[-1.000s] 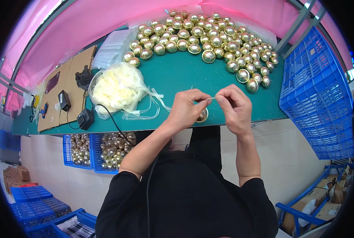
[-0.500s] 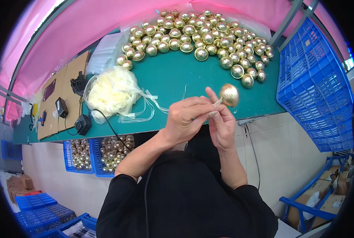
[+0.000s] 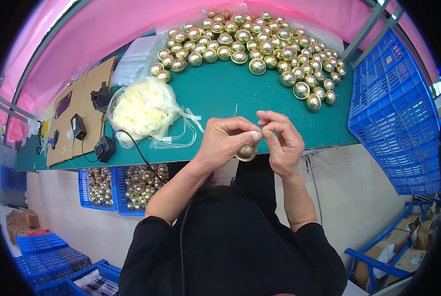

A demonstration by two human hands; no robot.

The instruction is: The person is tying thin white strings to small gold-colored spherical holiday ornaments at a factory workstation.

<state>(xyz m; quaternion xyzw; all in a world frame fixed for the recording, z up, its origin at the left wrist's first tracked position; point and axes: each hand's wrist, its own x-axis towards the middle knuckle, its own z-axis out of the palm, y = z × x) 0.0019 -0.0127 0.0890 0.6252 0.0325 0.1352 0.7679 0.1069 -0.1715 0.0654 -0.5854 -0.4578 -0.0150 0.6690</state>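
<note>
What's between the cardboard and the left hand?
A bag of ribbons lies between the cardboard and the left hand, with loose strands reaching toward the hand. A black cable runs there too. The head view shows it.

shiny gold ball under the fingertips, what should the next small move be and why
Perhaps a gentle pull of the bare right hand away from the bare left hand: their fingertips nearly meet, and the shiny gold ball shows just below the left fingertips, by the green table's front edge. Anything between the fingertips is too small to make out.
</note>
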